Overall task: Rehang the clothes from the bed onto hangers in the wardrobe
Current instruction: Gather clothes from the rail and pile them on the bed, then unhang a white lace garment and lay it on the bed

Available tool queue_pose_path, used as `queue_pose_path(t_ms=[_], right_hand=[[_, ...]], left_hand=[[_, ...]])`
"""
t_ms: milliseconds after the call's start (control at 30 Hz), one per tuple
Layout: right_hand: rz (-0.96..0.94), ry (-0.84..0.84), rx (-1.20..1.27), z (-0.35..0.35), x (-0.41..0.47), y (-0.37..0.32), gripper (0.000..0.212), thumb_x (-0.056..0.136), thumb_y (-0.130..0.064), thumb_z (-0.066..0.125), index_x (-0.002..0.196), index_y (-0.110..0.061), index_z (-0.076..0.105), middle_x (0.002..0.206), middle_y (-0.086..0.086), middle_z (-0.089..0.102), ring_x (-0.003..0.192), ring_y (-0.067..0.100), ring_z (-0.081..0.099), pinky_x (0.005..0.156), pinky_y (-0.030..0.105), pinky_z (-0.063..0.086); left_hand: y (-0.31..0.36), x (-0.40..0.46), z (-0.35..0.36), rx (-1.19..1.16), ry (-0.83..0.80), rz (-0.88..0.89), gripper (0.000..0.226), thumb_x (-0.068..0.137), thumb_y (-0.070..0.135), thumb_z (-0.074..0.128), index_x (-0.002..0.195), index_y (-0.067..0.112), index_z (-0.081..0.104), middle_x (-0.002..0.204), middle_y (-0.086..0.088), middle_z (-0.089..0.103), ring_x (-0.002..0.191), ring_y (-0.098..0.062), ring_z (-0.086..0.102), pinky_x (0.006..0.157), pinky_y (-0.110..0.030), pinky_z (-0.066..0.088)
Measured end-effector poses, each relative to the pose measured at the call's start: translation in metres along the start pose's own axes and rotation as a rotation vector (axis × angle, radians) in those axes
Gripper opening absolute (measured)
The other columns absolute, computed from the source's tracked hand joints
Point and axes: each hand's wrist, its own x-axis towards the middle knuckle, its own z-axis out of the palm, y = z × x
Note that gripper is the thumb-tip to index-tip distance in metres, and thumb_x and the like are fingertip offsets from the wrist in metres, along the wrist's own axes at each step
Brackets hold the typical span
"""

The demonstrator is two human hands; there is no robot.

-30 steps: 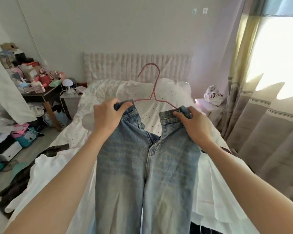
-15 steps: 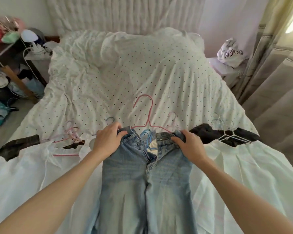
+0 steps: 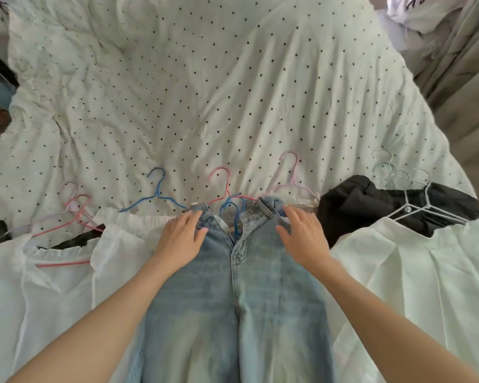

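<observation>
- Covering the bed is a rumpled white duvet (image 3: 205, 92) with small dark dots; a row of clothes on hangers lies across its near edge.
- At the far left, a white ruffled garment (image 3: 53, 272) lies flat with pink hangers (image 3: 67, 225) on it, their hooks pointing up the bed.
- Just right of it, a blue hanger (image 3: 156, 193) lies on the duvet beside a white elastic waistband.
- Next, the left hand (image 3: 181, 237) rests palm down on the left waistband of the jeans (image 3: 233, 313), fingers (image 3: 194, 217) spread and flat, gripping nothing.
- At the centre, the light blue jeans lie on the bed, fly unfastened; a red-pink hanger (image 3: 221, 181) pokes out above the waistband and a blue hook shows in the gap.
- On the right waistband, the right hand (image 3: 303, 239) lies loosely open, fingertips touching the denim, holding nothing.
- Above that hand lies a pale pink hanger (image 3: 291, 172).
- Further right, a black garment (image 3: 357, 205) sits under a white pleated skirt (image 3: 412, 286), with silver wire hangers (image 3: 409, 197) on top.
</observation>
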Motion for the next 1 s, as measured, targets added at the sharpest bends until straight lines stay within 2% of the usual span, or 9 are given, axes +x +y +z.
queue_pose_path(t_ms=[67, 133, 267, 333, 433, 633, 767, 833, 1000], right_hand=[[-0.027, -0.054, -0.043, 0.011, -0.005, 0.005, 0.053, 0.096, -0.035, 0.045, 0.143, -0.014, 0.032, 0.146, 0.004, 0.037, 0.137, 0.021, 0.028, 0.112, 0.035, 0.015], [-0.025, -0.052, -0.04, 0.014, -0.014, 0.008, 0.056, 0.094, -0.036, 0.05, 0.142, -0.013, 0.035, 0.147, 0.006, 0.037, 0.139, 0.022, 0.026, 0.114, 0.041, 0.014], [-0.087, 0.041, -0.104, 0.006, -0.049, 0.001, 0.06, 0.08, -0.04, 0.068, 0.129, -0.01, 0.053, 0.131, 0.011, 0.055, 0.123, 0.029, 0.051, 0.105, 0.053, 0.031], [-0.086, 0.072, -0.134, -0.001, -0.077, -0.009, 0.058, 0.081, -0.049, 0.055, 0.127, -0.013, 0.055, 0.129, 0.009, 0.058, 0.12, 0.027, 0.055, 0.106, 0.048, 0.031], [-0.056, 0.095, -0.118, -0.006, -0.133, -0.019, 0.062, 0.081, -0.055, 0.037, 0.13, -0.018, 0.048, 0.13, 0.009, 0.057, 0.121, 0.026, 0.054, 0.105, 0.044, 0.021], [0.184, 0.109, -0.044, -0.01, -0.263, -0.015, 0.064, 0.082, -0.058, 0.036, 0.133, -0.019, 0.042, 0.133, 0.007, 0.054, 0.125, 0.027, 0.05, 0.102, 0.053, 0.034], [0.329, 0.085, -0.02, -0.012, -0.36, 0.004, 0.067, 0.091, -0.063, 0.018, 0.133, -0.018, 0.044, 0.135, 0.007, 0.053, 0.126, 0.027, 0.048, 0.101, 0.052, 0.033], [0.403, 0.118, -0.041, -0.017, -0.406, 0.019, 0.066, 0.089, -0.062, 0.026, 0.134, -0.017, 0.044, 0.135, 0.006, 0.052, 0.127, 0.027, 0.047, 0.102, 0.051, 0.028], [0.634, 0.215, -0.019, -0.039, -0.52, 0.059, 0.069, 0.085, -0.059, 0.03, 0.137, -0.015, 0.044, 0.14, 0.009, 0.046, 0.133, 0.029, 0.039, 0.108, 0.051, 0.02]], left_hand=[[0.003, 0.0, 0.003, 0.06, -0.04, 0.055, 0.054, 0.099, 0.038, 0.033, 0.147, 0.016, 0.02, 0.154, -0.007, 0.019, 0.141, -0.021, 0.015, 0.114, -0.035, 0.014], [0.009, -0.004, 0.002, 0.085, -0.033, 0.102, 0.054, 0.099, 0.039, 0.032, 0.148, 0.018, 0.019, 0.155, -0.005, 0.016, 0.143, -0.019, 0.01, 0.115, -0.038, 0.009], [0.027, -0.045, 0.0, -0.039, 0.07, 0.128, 0.067, 0.086, 0.049, 0.022, 0.139, 0.012, 0.039, 0.146, -0.013, 0.036, 0.137, -0.03, 0.03, 0.111, -0.048, 0.024], [0.035, -0.08, 0.006, -0.102, 0.096, 0.114, 0.065, 0.085, 0.046, 0.027, 0.132, 0.008, 0.049, 0.139, -0.018, 0.045, 0.13, -0.037, 0.039, 0.104, -0.054, 0.032], [0.049, -0.136, 0.017, -0.092, 0.072, 0.154, 0.056, 0.084, 0.041, 0.036, 0.126, 0.008, 0.054, 0.131, -0.019, 0.052, 0.123, -0.039, 0.048, 0.094, -0.059, 0.04], [0.087, -0.225, 0.029, -0.083, 0.081, 0.333, 0.049, 0.085, 0.04, 0.038, 0.128, 0.016, 0.044, 0.133, -0.015, 0.052, 0.125, -0.035, 0.045, 0.097, -0.057, 0.036], [0.12, -0.28, 0.036, -0.1, 0.063, 0.427, 0.05, 0.087, 0.042, 0.037, 0.13, 0.016, 0.044, 0.133, -0.015, 0.052, 0.129, -0.029, 0.035, 0.103, -0.051, 0.03], [0.141, -0.298, 0.038, -0.072, 0.043, 0.512, 0.051, 0.09, 0.045, 0.032, 0.13, 0.017, 0.045, 0.134, -0.015, 0.05, 0.13, -0.027, 0.03, 0.107, -0.047, 0.028], [0.223, -0.338, 0.046, 0.041, -0.022, 0.807, 0.054, 0.087, 0.041, 0.036, 0.127, 0.01, 0.053, 0.135, -0.017, 0.049, 0.129, -0.036, 0.039, 0.1, -0.058, 0.036]])
